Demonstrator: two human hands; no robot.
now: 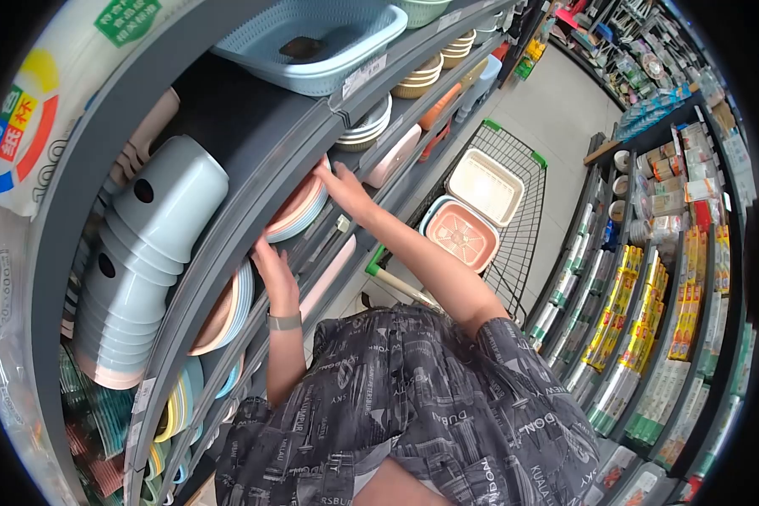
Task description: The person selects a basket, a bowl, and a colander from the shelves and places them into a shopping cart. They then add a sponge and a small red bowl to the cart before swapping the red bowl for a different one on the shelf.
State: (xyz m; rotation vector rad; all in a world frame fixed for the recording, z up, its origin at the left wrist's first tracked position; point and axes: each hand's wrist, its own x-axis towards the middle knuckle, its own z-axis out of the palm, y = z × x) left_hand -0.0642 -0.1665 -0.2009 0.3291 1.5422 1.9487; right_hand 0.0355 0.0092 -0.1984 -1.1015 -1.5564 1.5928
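Observation:
A nested stack of pink and pale-blue plastic basins (302, 208) sits on the shelf below the top ledge, partly hidden under it. My left hand (275, 274) is at its near end, fingers against the rims. At the far end my right hand (343, 189) has its fingertips on the stack, partly covered by the shelf edge. Both hands grip the stack between them. Closer to me on the same shelf is another stack of basins (236, 305), pink, white and blue.
Behind me on the right stands a shopping cart (527, 253) holding a cream basket (487, 184) and a pink basin (462, 236). Light-blue bins (135, 278) and a blue colander basket (329, 63) are on the upper shelf. Racks of packaged goods (658, 320) line the aisle's other side.

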